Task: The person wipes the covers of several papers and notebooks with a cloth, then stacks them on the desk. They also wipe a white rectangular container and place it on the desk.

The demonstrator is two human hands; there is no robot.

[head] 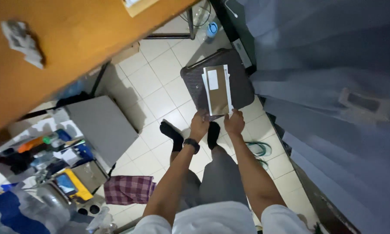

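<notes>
Both of my hands hold a thin stack of paper envelopes point(218, 89) out in front of me, a brown one with a white label on top and white sheets showing at its edges. My left hand point(199, 125) grips the near left corner and wears a black watch on the wrist. My right hand point(234, 122) pinches the near right corner. The stack hovers above a dark grey padded stool point(191, 78) on the white tiled floor point(158, 93). Below my hands are my feet in black socks point(172, 132).
An orange-brown tabletop point(74, 39) with a crumpled paper point(24, 41) fills the upper left. A grey board point(102, 125) leans over cluttered items at left, with a plaid cloth point(129, 189) on the floor. Blue-grey curtains point(333, 108) hang along the right.
</notes>
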